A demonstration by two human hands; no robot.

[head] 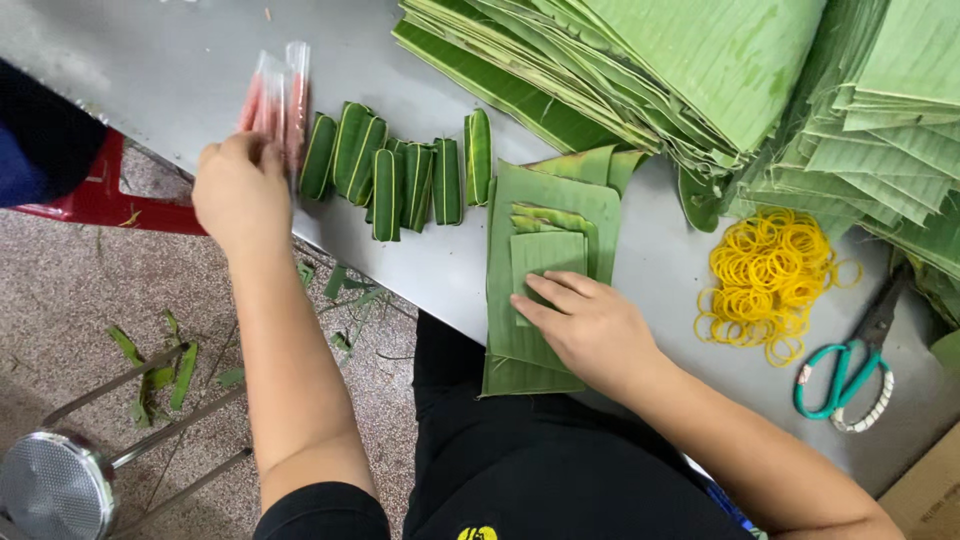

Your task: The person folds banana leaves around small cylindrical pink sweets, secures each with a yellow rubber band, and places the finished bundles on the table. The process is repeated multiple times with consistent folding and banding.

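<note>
Grey table (640, 270): leaf (545, 255) under right grip (590, 330).

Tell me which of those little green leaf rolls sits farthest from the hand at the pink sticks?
The roll at the row's right end, nearest the flat leaf sheets; the left hand is beyond the row's opposite end.

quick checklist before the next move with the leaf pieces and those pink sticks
1. Left hand has hold of the pink sticks: ok, fingers on them, picture blurred.
2. Right hand pins the cut leaf stack flat: ok.
3. Stack lies fully on the table: not ok, its near end overhangs the edge.
4. Rubber bands close by: ok, just right of the stack.
5. Scissors clear of both hands: ok.
6. Wrapped leaf rolls sit apart from the stack: ok.
</note>
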